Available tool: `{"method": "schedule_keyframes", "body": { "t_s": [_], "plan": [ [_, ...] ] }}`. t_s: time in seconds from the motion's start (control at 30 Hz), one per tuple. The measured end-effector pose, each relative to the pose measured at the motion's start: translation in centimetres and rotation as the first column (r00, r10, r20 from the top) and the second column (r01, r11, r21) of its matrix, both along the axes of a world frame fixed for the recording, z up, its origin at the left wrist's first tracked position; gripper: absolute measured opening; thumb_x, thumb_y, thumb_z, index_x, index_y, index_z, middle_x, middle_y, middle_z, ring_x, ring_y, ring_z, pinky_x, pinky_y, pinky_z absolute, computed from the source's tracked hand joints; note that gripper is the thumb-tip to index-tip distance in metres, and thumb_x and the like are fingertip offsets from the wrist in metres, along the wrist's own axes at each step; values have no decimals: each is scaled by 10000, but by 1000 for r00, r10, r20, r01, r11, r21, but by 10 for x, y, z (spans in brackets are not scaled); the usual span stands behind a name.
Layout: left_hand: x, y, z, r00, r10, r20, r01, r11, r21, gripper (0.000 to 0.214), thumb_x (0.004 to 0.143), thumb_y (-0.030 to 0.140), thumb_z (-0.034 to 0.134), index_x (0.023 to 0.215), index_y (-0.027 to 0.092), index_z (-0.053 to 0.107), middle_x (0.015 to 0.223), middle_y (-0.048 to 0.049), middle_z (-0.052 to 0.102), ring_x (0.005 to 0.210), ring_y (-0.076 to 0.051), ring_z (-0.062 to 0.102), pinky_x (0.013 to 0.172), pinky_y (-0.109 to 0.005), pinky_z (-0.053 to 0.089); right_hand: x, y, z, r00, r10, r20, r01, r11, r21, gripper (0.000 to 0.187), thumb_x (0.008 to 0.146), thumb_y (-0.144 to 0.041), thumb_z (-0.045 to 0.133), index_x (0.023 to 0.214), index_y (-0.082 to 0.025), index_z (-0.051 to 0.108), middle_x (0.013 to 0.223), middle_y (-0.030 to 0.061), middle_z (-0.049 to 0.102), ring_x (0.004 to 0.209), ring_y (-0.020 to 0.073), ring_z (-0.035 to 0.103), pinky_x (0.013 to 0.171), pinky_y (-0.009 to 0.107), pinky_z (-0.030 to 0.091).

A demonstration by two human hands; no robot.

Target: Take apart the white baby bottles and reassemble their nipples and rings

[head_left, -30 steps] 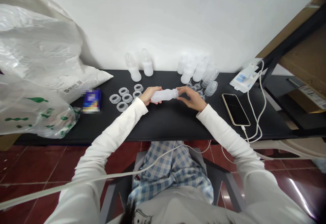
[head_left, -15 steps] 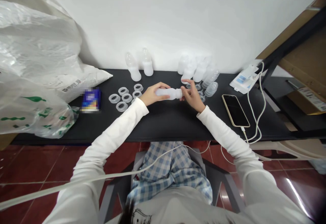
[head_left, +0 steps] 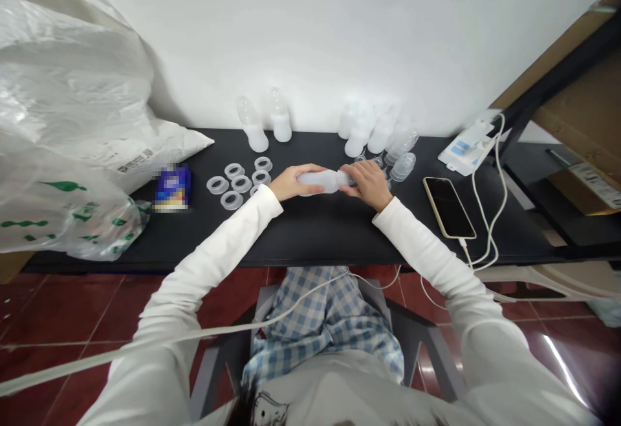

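Note:
A frosted white baby bottle [head_left: 324, 181] lies sideways between my hands above the black table. My left hand [head_left: 290, 184] is wrapped round its base end. At the neck end, the fingers of my right hand [head_left: 367, 183] close over the collar, which they mostly cover. Left of my hands are several translucent collar rings [head_left: 241, 184]. Several clear teats [head_left: 378, 161] lie behind my right hand, partly hidden by it. Beside them is a clear bottle cap [head_left: 403, 167]. Several frosted bottles [head_left: 358, 139] stand behind, against the wall.
Two capped bottles [head_left: 280, 122] stand at the back left. A blue packet [head_left: 173, 188] and large plastic bags [head_left: 72, 167] occupy the left. On the right lie a phone [head_left: 449, 207] with a charging cable [head_left: 495, 206] and a white pouch [head_left: 466, 148]. A shelf with cardboard boxes [head_left: 577, 128] rises beyond.
My right hand's raised fingers have come down and closed over the bottle's neck. The left hand keeps its hold on the bottle, which stays in nearly the same place.

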State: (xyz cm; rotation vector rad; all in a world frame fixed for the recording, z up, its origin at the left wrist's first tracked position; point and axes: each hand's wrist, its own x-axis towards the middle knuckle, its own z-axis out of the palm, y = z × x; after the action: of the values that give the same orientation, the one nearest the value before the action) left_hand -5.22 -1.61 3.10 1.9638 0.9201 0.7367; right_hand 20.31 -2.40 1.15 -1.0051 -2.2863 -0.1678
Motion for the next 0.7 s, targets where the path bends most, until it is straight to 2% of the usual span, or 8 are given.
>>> {"method": "schedule_keyframes", "body": {
  "t_s": [0.07,0.17,0.23,0.3,0.4,0.53,0.63,0.7],
  "plan": [
    [4,-2,-5,999,26,-32,-18,972,233,592,777,493,774,1281,200,670,1267,-103,700,1155,-264,646,1068,-432,477,-6,0,-3,993,-105,-57,106,994,3,490,1016,-569,330,904,-228,663,810,83,662,827,253,601,837,424,455],
    [9,-1,-13,991,91,-99,-26,852,524,469,885,466,685,1288,227,670,1268,-125,698,1179,-276,636,1107,-497,450,-14,-1,-2,945,-271,-183,243,957,-159,550,1048,-487,235,705,-230,579,686,64,617,708,234,578,771,411,454],
    [10,1,-15,984,116,-135,-12,801,599,358,947,428,608,1252,259,687,1252,-122,703,1186,-274,637,1110,-522,451,-19,-2,2,894,-361,-265,257,898,-356,563,1054,-457,234,606,-236,495,596,46,577,606,216,550,689,391,455],
    [11,3,-15,980,118,-161,6,788,616,276,981,389,555,1199,307,702,1232,-92,710,1204,-257,631,1129,-532,444,-23,-3,7,855,-405,-323,183,820,-543,562,1053,-423,270,539,-244,412,513,27,533,531,200,521,626,374,454],
    [11,5,-11,977,114,-182,20,796,605,247,1005,372,508,1137,355,715,1196,-47,720,1236,-231,617,1165,-542,419,-28,-6,15,824,-431,-368,94,744,-661,605,1049,-422,310,474,-244,369,444,14,497,489,184,524,613,365,463],
    [8,5,-11,973,152,-171,-14,786,619,281,1010,378,484,1178,349,707,1217,-61,715,1240,-244,617,1159,-535,420,-22,-9,23,832,-453,-321,212,794,-569,681,1046,-546,261,477,-229,460,462,22,517,528,195,590,697,381,489],
    [1,7,-16,962,218,-165,-59,755,653,404,941,481,585,1272,266,672,1238,-125,699,1191,-293,634,1084,-499,476,2,-7,29,838,-451,-308,361,881,-306,605,1030,-568,301,616,-213,563,649,70,630,730,244,654,764,400,492],
    [-3,9,-19,952,270,-144,-110,741,663,528,896,538,626,1312,214,646,1225,-156,692,1140,-312,651,1032,-480,498,25,-4,33,796,-527,-299,523,847,-99,507,1009,-566,372,741,-199,596,824,120,664,908,282,642,831,428,480]
  ]
}}
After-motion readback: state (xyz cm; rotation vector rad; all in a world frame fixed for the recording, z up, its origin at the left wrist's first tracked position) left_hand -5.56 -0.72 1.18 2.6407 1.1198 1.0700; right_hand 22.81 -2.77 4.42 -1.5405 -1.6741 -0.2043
